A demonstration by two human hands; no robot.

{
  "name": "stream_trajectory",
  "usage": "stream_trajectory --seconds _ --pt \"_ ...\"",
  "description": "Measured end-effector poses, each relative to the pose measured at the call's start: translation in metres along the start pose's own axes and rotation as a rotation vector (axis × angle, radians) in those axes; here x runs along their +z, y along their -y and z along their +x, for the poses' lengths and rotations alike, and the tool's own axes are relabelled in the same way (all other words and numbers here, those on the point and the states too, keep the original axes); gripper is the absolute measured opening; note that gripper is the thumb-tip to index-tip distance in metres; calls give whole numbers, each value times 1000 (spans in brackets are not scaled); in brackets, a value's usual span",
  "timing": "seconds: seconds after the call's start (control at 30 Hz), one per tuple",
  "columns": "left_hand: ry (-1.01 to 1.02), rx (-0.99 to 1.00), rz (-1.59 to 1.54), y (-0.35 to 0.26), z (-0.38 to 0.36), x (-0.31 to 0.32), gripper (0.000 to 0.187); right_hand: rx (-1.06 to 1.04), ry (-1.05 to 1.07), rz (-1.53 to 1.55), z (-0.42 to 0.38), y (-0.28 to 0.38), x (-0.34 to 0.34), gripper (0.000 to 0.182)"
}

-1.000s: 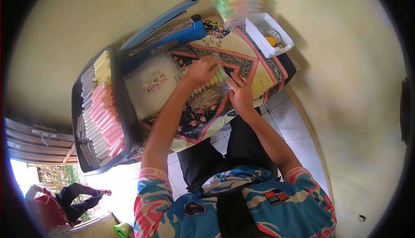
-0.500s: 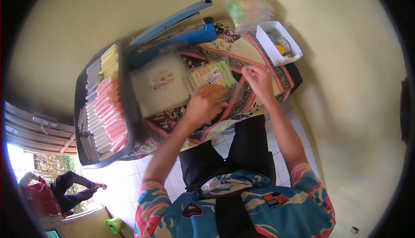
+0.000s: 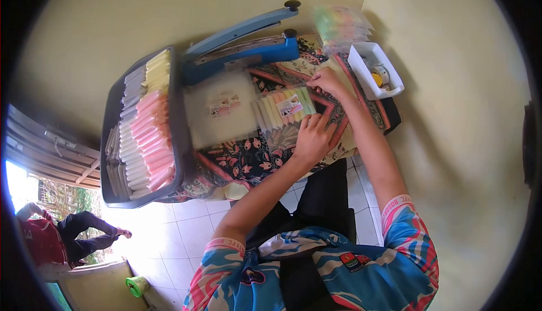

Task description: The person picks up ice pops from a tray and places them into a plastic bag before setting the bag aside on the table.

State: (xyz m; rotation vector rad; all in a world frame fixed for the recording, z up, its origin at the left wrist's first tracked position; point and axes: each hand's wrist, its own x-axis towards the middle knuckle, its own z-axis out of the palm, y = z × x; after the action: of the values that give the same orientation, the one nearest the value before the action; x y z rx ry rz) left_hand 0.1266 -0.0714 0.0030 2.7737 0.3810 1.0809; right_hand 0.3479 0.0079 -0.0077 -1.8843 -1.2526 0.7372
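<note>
A clear plastic packet (image 3: 275, 106) lies flat on the patterned cloth, with a row of pastel-coloured sticks and a printed label inside. My right hand (image 3: 327, 83) is closed at the packet's upper right corner, thumb and fingertips pinching the plastic edge. Along the lower right edge rests my left hand (image 3: 314, 138), its fingers stretched out and apart, touching the plastic. Left of the packet is a stack of clear bags (image 3: 217, 120) with printed labels.
A black tray (image 3: 176, 158) of wrapped yellow, pink, white and grey sticks stands at the left. Behind are a blue bag sealer (image 3: 254, 56) with its arm raised, filled packets (image 3: 340, 29) and a white box (image 3: 361, 79) holding tape. A person (image 3: 51, 235) is by the doorway.
My left hand has moved right, from over the packet to its lower right edge. My right hand has come in to the packet's upper right corner. The view has shifted slightly.
</note>
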Motion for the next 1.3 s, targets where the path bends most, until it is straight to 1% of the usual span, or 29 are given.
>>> stream_trajectory --seconds 0.1,0.17,0.2,0.3,0.4,0.5,0.53,0.63,0.73,0.83,0.93,1.0,1.1,1.2,1.3 --pt "73 -30 -48 6 -7 5 31 -59 57 6 5 -2 -3 21" --pt "37 20 -89 10 -13 6 29 -82 79 51 15 -11 -1 23" --pt "20 44 -108 10 -14 4 29 -59 79 96 14 -12 1 24" --pt "-108 30 -115 3 -17 -4 33 -20 58 202 10 -8 8 27" --pt "-113 -77 -33 1 -22 -23 40 -26 6 227 -1 -2 12 29" --pt "-75 -214 -48 8 -39 -37 46 -18 -28 239 -8 -4 13 30" --pt "-49 -255 -22 9 -43 -48 41 -16 -26 261 -8 -7 13 31" --pt "11 -312 109 28 -63 -65 35 -15 -20 297 -5 -8 14 30" --pt "1 -368 114 38 -72 -84 31 7 -11 335 -5 -10 14 28" --pt "-60 -478 -33 51 -82 -79 28 49 16 386 -6 -8 13 24" --pt "-177 -458 -87 52 -85 -79 29 55 16 412 -5 -6 10 23" --pt "-163 -535 -62 48 -87 -80 26 68 15 445 -8 -7 9 22" --pt "-167 -623 -32 43 -89 -79 24 69 3 409 -9 -6 10 22" --pt "-190 -640 -31 40 -90 -78 21 35 15 465 -11 -8 11 24" --pt "-192 -654 -11 38 -87 -78 16 -4 -199 294 -23 -4 12 29"
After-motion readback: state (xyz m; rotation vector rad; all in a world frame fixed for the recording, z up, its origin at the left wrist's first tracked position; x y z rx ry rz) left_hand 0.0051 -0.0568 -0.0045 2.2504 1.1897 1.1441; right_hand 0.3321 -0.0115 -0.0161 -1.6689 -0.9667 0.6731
